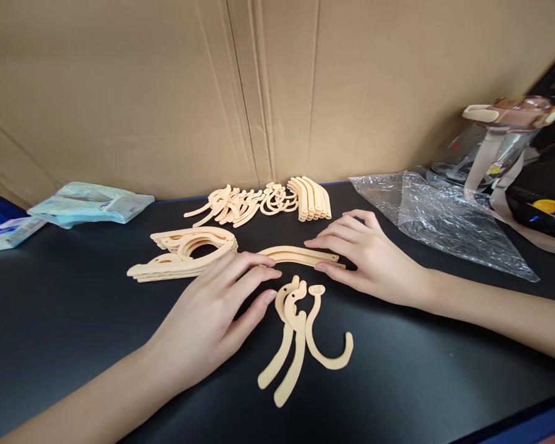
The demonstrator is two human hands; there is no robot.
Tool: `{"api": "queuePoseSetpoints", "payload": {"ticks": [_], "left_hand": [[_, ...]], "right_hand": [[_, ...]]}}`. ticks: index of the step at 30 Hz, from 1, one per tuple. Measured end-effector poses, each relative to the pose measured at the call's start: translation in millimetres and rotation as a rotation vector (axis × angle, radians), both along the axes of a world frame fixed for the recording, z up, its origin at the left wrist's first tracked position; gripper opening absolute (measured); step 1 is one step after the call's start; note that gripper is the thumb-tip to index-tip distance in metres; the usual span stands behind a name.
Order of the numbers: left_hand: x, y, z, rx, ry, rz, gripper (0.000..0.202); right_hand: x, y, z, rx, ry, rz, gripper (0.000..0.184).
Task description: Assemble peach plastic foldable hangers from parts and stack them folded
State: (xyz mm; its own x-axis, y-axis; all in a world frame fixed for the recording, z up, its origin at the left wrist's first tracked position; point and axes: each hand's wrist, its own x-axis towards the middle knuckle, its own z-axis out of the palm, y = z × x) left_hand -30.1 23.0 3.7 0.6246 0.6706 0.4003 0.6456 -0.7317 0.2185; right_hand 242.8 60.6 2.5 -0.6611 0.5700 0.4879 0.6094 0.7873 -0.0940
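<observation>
My left hand [213,311] lies flat on the black table [74,320] with fingers stretched out, its fingertips beside three loose cream plastic hook pieces [300,336]. My right hand [370,256] rests with fingers spread, fingertips touching a curved cream plastic strip [296,254] lying between both hands. Neither hand grips anything. A stack of curved cream hanger arms [185,251] sits just left of my left fingertips.
A row of more cream hook and arm pieces [263,200] lies at the back against a cardboard wall [259,86]. Crinkled clear plastic bag [439,219] and a clear jug [494,145] stand right. Blue tissue packs [90,203] lie at the left.
</observation>
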Motion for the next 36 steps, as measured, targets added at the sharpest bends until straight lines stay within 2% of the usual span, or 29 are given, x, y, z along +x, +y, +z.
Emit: {"api": "queuePoseSetpoints", "payload": {"ticks": [2,5,8,11,14,22,26,29,33,36], "left_hand": [[-2.2,1.9,-0.8,0.029,0.004,-0.010,0.019],[-2.8,2.6,-2.3,0.113,0.047,-0.036,0.019],[-3.6,4.6,-2.6,0.241,0.132,-0.005,0.021],[-5.9,7.3,-2.0,0.353,0.221,0.046,0.024],[-7.2,7.7,-1.6,0.424,0.270,0.058,0.023],[-3.1,4.1,-3.4,0.449,0.249,0.074,0.021],[-3.0,1.5,-4.8,0.388,0.248,0.142,0.021],[-3.1,-1.4,-4.2,0.253,0.190,0.220,0.019],[-4.3,-2.4,-2.4,0.026,0.010,0.322,0.016],[-5.8,-0.7,-3.2,-0.124,-0.202,0.379,0.016]], "right_hand": [[1.8,-4.5,2.3,0.041,0.008,0.039,0.023],[2.0,-15.4,5.2,0.077,-0.040,0.197,0.019],[-0.1,-25.1,5.5,0.086,-0.077,0.325,0.022],[-1.3,-28.1,4.4,0.101,-0.083,0.348,0.027],[-0.2,-26.0,4.3,0.091,-0.085,0.364,0.020],[1.2,-25.7,9.1,-0.020,-0.102,0.415,0.016],[2.2,-27.0,9.7,-0.026,-0.104,0.464,0.022],[2.2,-29.1,9.2,0.023,-0.139,0.445,0.019],[-1.0,-33.2,8.0,0.109,-0.225,0.421,0.020],[-2.4,-34.1,8.8,0.188,-0.176,0.425,0.018]]}}
